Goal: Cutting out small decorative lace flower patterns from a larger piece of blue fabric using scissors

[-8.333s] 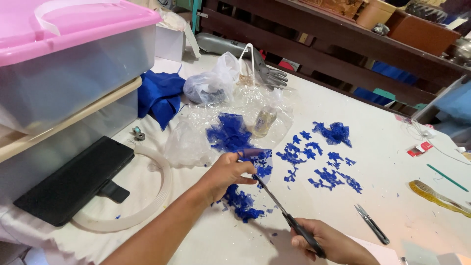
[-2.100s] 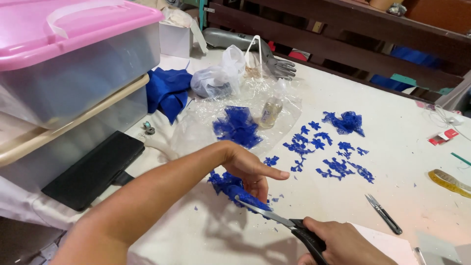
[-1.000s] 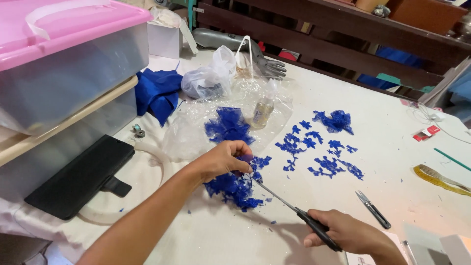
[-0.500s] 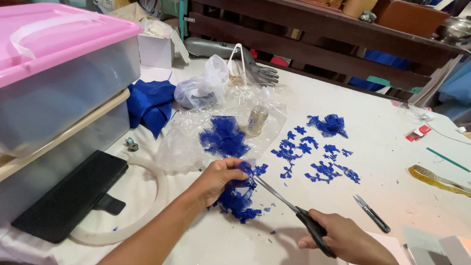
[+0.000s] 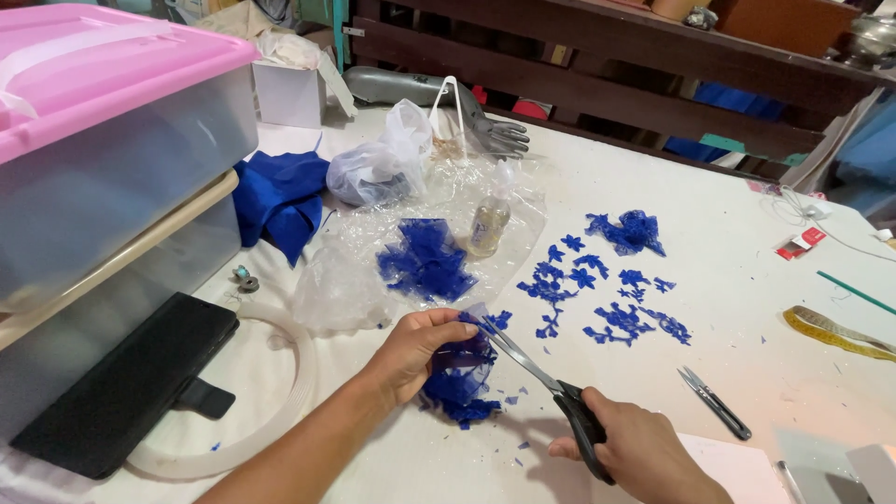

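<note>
Since half a second earlier the left hand (image 5: 420, 350) had lifted the blue lace piece (image 5: 459, 373) slightly off the desk (image 5: 747, 308), pinching its edge, while the right hand (image 5: 644, 457) gripped scissors (image 5: 541, 378); the lace seemed light, soft and easily frayed.

A single head-worn camera looked down and forward from above the person's own arms, close over the white worktop (image 5: 728, 215). It faced across the worktop toward a dark wooden rail (image 5: 597, 84) at the far edge. The hands entered from the bottom edge, near the lens.
</note>
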